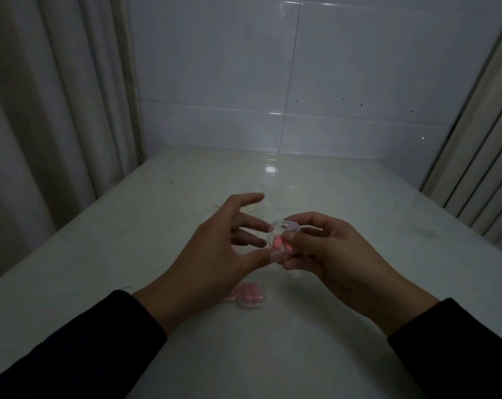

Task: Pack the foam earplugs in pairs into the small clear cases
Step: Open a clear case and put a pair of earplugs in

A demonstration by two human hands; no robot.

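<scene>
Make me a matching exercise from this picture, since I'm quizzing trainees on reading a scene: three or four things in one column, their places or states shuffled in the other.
Things:
1. left hand
2. right hand
3. open clear case
4. packed case

States:
A. lies on the table near the left wrist
B. fingers spread, thumb at the case's lower edge
C. pinches the case
D. held above the table, pink earplugs inside

Pairs: 1-B, 2-C, 3-D, 4-A
</scene>
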